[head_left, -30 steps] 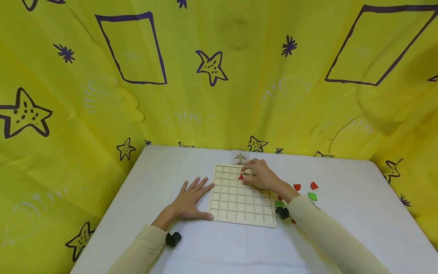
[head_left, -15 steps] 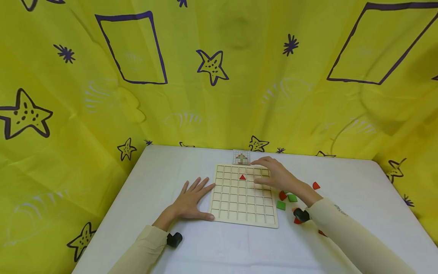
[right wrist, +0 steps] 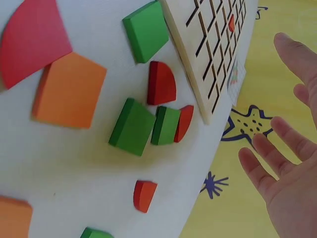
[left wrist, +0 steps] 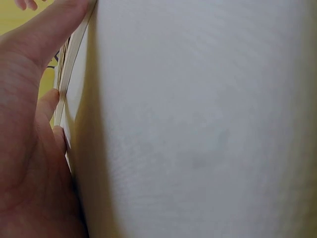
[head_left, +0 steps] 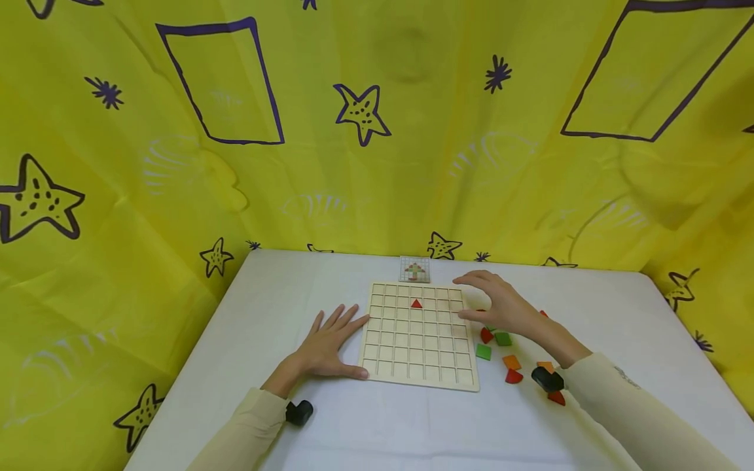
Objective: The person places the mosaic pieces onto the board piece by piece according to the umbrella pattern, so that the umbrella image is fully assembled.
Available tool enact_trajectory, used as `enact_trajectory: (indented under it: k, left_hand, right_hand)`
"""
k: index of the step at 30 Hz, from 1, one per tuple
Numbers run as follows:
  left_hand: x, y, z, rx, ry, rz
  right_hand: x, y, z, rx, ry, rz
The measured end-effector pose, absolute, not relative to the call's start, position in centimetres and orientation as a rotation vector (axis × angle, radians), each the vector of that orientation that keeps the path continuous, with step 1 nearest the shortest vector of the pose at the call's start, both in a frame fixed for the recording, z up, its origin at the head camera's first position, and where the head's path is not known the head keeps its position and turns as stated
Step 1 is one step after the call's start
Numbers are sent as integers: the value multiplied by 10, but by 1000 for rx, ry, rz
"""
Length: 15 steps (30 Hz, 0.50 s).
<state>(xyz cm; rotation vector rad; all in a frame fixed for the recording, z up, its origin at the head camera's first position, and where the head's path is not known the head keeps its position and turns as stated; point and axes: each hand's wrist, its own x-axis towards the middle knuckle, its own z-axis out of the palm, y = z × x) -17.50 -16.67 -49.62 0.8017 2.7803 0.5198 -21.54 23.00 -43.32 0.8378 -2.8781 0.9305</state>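
A pale wooden grid board (head_left: 415, 340) lies on the white table, with one red triangle piece (head_left: 417, 303) in a cell of its second row from the far edge. My left hand (head_left: 324, 350) rests at the board's left edge, thumb and fingers spread and touching it. Over the board's far right edge hovers my right hand (head_left: 506, 304), fingers apart and holding nothing. Below it lie green square pieces (right wrist: 132, 126), red quarter-round pieces (right wrist: 162, 84) and orange square pieces (right wrist: 72, 89), loose on the table. The right forearm hides part of this group in the head view.
Just beyond the board's far edge lies a small pattern card (head_left: 415, 269) printed with a red and green figure on a grid. A yellow curtain (head_left: 365, 176) with drawn stars hangs behind the white table (head_left: 306, 281) and along its sides.
My right hand has withdrawn to the right from the red triangle, which stays in its cell. More loose pieces show as the forearm shifts. The left hand keeps its place.
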Motion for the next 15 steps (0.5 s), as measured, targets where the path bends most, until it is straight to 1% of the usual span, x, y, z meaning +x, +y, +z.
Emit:
enact_trajectory:
  k: [8,15]
  left_hand:
    - [-178,-169,-512,802,2804,557]
    - [-176,-167,-500,810,2781,573]
  right_hand:
    - [-204,255,-433,775,-2855,954]
    - [-197,278,-436,713,-2818,917]
